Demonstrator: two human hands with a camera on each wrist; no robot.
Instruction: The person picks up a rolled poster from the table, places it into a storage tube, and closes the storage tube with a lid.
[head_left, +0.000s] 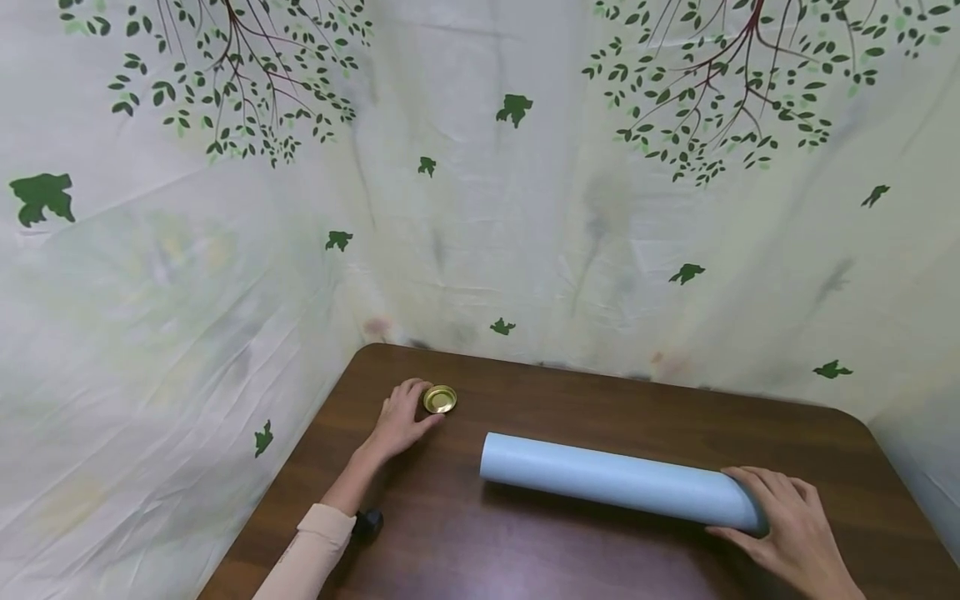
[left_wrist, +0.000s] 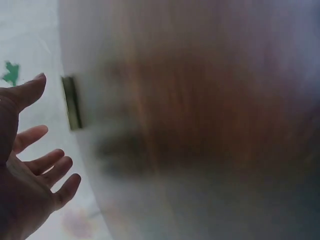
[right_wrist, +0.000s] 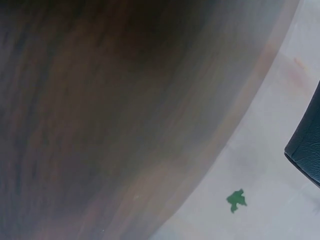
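Observation:
A small round gold-coloured metal lid lies on the brown wooden table toward its far left. Around its left side is my left hand, thumb and fingers spread apart. In the left wrist view the lid appears edge-on, just beyond the spread fingers of the left hand. A long light-blue roll stretches across the right half of the table. My right hand grips its right end, fingers over the top and thumb along the near side. The right wrist view does not show the right hand.
The wooden table has rounded far corners. White cloth printed with branches and green leaves hangs behind it and on both sides. A black band sits at the left wrist, below the light sleeve.

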